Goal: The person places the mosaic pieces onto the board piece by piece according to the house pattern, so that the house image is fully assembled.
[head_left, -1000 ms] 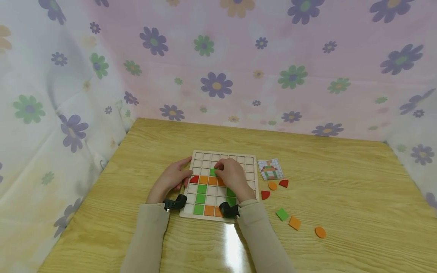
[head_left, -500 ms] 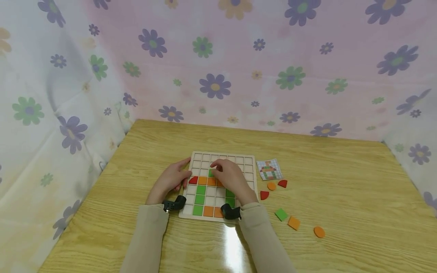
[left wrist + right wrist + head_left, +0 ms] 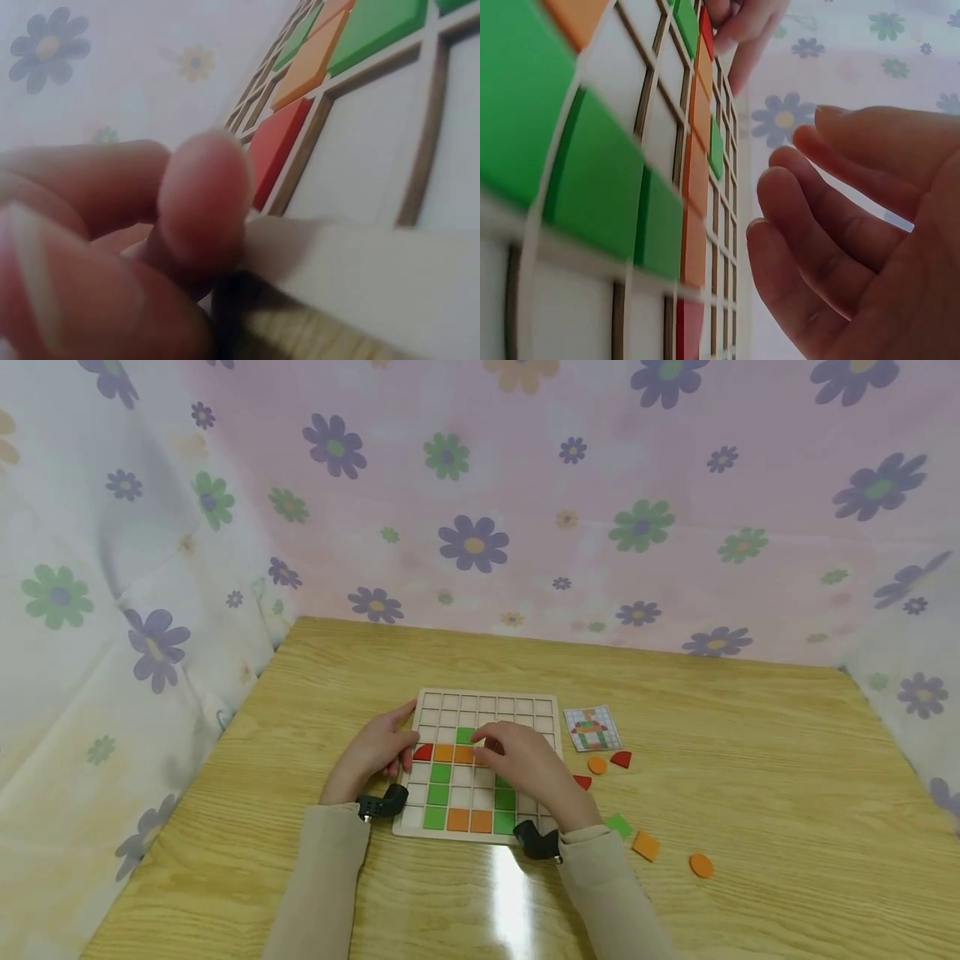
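Note:
A wooden grid board (image 3: 411, 832) lies flat on the table. Coloured tiles fill part of it: a red quarter-circle (image 3: 423, 752) at the left, an orange square (image 3: 443, 753) beside it, and a green square (image 3: 465, 736) one row above. My left hand (image 3: 371, 750) rests at the board's left edge, its fingertips touching the rim; in the left wrist view a fingertip (image 3: 206, 195) sits by that rim. Over the board's right half is my right hand (image 3: 531, 766), fingers loosely bent and nothing between them. It covers some cells and tiles; the right wrist view shows its fingers (image 3: 802, 232) apart from the board.
A small pattern card (image 3: 592, 728) lies right of the board. Near it are an orange circle (image 3: 596, 765) and two red quarter-circles, one (image 3: 621, 760) fully visible. Further forward lie a green square (image 3: 619, 826), an orange square (image 3: 646, 845) and another orange circle (image 3: 701, 865).
My right hand has drawn back to the right from the green square, uncovering it and the board's lower right tiles. It now partly covers a loose red quarter-circle. My left hand stays put.

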The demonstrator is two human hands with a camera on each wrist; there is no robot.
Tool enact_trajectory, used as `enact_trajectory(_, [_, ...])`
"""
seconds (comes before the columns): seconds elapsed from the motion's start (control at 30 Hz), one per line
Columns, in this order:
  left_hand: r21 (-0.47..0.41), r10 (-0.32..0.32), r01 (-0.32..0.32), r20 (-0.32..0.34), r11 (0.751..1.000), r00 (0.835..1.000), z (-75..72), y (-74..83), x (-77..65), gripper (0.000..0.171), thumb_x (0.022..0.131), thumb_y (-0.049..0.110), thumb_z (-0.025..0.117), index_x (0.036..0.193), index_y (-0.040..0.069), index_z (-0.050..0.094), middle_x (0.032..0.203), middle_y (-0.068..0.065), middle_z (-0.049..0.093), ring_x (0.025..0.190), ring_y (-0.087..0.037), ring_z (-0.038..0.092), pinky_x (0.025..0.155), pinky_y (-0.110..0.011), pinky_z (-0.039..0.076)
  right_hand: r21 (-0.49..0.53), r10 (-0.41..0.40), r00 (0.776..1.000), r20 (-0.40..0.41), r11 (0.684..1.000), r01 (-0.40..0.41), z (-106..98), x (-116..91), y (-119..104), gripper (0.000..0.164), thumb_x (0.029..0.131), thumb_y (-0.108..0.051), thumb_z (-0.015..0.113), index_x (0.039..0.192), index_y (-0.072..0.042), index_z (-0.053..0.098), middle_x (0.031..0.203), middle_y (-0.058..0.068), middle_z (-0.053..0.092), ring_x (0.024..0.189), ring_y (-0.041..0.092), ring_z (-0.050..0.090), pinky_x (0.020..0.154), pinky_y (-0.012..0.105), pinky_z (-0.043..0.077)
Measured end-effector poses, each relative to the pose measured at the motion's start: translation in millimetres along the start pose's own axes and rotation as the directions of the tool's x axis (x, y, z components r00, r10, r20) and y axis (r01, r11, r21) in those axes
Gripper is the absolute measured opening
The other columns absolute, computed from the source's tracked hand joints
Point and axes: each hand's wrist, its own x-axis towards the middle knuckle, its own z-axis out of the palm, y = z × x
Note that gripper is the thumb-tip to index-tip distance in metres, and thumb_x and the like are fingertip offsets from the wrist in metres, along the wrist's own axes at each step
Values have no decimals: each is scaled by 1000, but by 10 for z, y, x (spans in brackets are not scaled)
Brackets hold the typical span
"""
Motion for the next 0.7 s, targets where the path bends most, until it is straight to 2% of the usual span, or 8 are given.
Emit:
enact_trajectory(0.23, [2,-26,26,0,1000,1000,-4,-7,-13,65,84,13,49,141,33,24,56,-16,56,34,-16,37,33,-24,34,-31,-22,1000,7,999,22,-98,-219,155,17,87,-28,58,100,-20,66,80,-14,55,71,6,48,66,27,41])
enact_trajectory(0.4, [12,-13,13,4,1000,1000,-4,-30,-8,65,84,13,48,141,33,23,55,-16,56,33,-16,36,33,-25,34,-30,-16,1000,26,999,17,-171,-384,237,17,87,-25,59,101,-18,65,80,-13,55,70,7,47,65,27,41])
enact_trajectory(0.63, [45,11,-11,4,999,1000,-14,-18,-6,65,86,16,49,142,33,20,55,-16,56,34,-16,39,35,-29,38,-149,-10,1000,26,989,14,-286,-590,335,18,85,-24,61,102,-17,65,75,-15,51,65,4,46,57,22,41])
enact_trajectory(0.7, [44,15,-15,6,999,1000,-14,-11,-5,64,86,16,49,142,32,20,55,-15,55,34,-16,39,34,-28,38,-155,-12,999,31,988,17,-318,-644,383,19,85,-25,61,101,-17,65,74,-15,50,63,4,46,57,22,41])
